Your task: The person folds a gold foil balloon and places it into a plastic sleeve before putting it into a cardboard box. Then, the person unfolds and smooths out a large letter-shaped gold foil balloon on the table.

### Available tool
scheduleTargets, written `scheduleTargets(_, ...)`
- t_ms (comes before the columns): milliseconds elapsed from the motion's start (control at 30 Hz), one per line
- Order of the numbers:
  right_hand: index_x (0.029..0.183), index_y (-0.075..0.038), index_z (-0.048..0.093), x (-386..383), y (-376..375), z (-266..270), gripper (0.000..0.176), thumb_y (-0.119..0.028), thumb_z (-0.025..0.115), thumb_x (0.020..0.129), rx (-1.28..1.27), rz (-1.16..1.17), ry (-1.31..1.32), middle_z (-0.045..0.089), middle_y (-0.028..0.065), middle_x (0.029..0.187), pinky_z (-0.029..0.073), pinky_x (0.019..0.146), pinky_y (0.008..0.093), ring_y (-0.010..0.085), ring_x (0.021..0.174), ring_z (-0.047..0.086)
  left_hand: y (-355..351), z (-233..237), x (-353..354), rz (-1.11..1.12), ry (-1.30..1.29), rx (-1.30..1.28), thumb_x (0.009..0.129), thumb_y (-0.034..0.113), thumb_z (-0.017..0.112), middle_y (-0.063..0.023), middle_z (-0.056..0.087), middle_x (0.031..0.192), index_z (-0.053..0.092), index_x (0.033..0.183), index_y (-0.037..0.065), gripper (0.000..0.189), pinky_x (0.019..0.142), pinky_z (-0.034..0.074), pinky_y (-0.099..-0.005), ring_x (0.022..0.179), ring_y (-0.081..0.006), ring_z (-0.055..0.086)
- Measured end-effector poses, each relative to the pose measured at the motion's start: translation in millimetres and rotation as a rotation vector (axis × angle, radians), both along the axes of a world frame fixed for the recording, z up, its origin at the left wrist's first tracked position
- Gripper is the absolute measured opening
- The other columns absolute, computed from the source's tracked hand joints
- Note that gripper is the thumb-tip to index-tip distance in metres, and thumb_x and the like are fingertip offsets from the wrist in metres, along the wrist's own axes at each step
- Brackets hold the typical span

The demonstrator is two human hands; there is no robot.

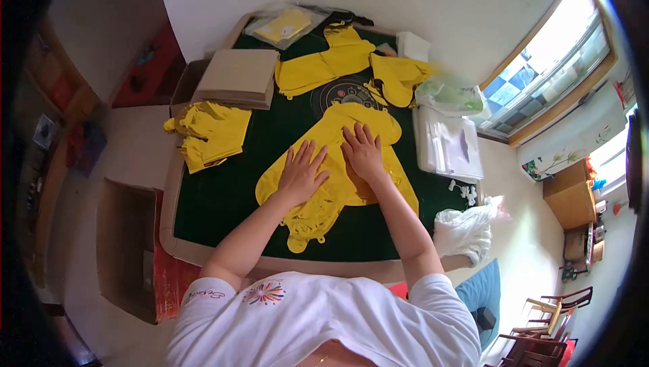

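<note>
Under both of my hands lies a flat, uninflated yellow foil balloon (318, 184), creased and shiny, with small tabs on its edge. My left hand (302, 174) rests flat on its left part, fingers spread. On the right part lies my right hand (364, 154), palm down with fingers stretched out. Further back are more flat yellow balloons, one long piece (324, 66) and a smaller one (399, 78). A folded stack of yellow foil balloons (215, 138) sits to the left.
The green-topped table (223, 211) has a pale raised rim. On it are a stack of cardboard (240, 75), clear plastic bags (449, 147), a bagged yellow item (284, 26) and a white plastic bundle (466, 232). An open carton (128, 252) stands at the lower left.
</note>
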State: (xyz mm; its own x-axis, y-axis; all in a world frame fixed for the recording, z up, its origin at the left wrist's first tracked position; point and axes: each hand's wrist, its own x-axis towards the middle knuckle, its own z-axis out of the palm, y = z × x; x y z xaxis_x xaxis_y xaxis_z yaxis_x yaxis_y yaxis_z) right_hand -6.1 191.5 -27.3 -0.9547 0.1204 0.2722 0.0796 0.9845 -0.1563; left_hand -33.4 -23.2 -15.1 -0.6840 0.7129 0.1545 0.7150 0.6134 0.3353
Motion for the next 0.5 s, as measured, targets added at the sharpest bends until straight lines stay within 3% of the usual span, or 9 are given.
scheduleTargets(300, 0.142, -0.022, 0.039, -3.1, 10.8, 3.3, 0.048, -0.038, 0.042, 0.097, -0.011, 0.012, -0.009, 0.033, 0.0113, 0.149, 0.021, 0.107, 0.0628, 0.0340, 0.138, 0.028, -2.4, -4.3, -1.7, -0.011, 0.038, -0.047, 0.096, 0.041, 0.048, -0.0168, 0.026, 0.151, 0.027, 0.148, 0.015, 0.062, 0.116, 0.009, -0.0503, 0.143, -0.0307, 0.019)
scheduleTargets(500, 0.142, -0.022, 0.040, 2.0, 36.9, 11.8, 0.046, -0.035, 0.042, 0.098, -0.083, -0.006, 0.002, 0.031, 0.0117, 0.151, 0.018, 0.110, 0.0583, 0.0323, 0.140, 0.026, -2.6, 20.9, 5.0, -0.025, 0.132, 0.174, 0.094, 0.032, 0.052, -0.0180, 0.031, 0.148, 0.043, 0.138, 0.007, 0.051, 0.114, 0.017, -0.0520, 0.141, -0.0313, 0.023)
